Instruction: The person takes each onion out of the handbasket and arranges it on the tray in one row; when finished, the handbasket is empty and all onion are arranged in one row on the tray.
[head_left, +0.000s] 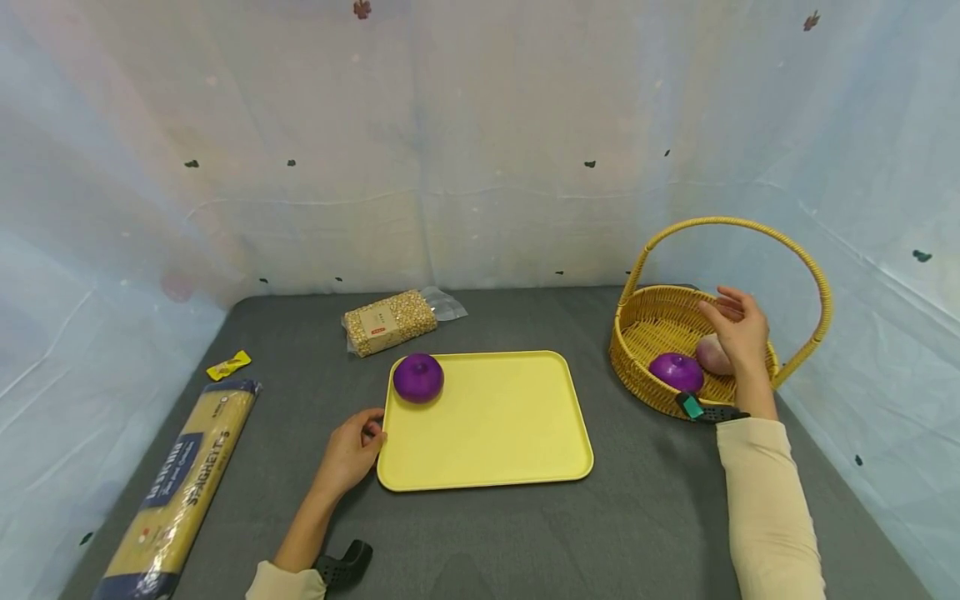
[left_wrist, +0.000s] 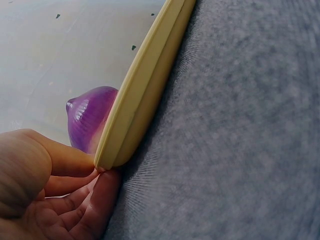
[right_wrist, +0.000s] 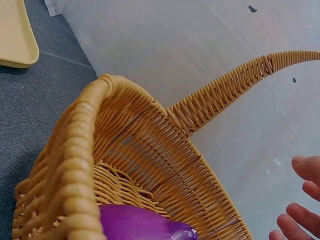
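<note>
**Over the basket, a hand hovering**

Above the wicker basket point(head_left: 652, 321), the right hand point(head_left: 738, 333) is hovering, fingers spread, over a glossy purple onion point(head_left: 677, 371) and a pale one point(head_left: 712, 356). The left hand point(head_left: 352, 450) is pinching the yellow tray's point(head_left: 495, 433) edge.

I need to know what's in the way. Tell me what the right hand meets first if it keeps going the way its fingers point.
Likely the far inner wall of the basket. The right hand hovers over it, fingers open, pointing up-left, above the pale onion. Depth is unclear.
</note>
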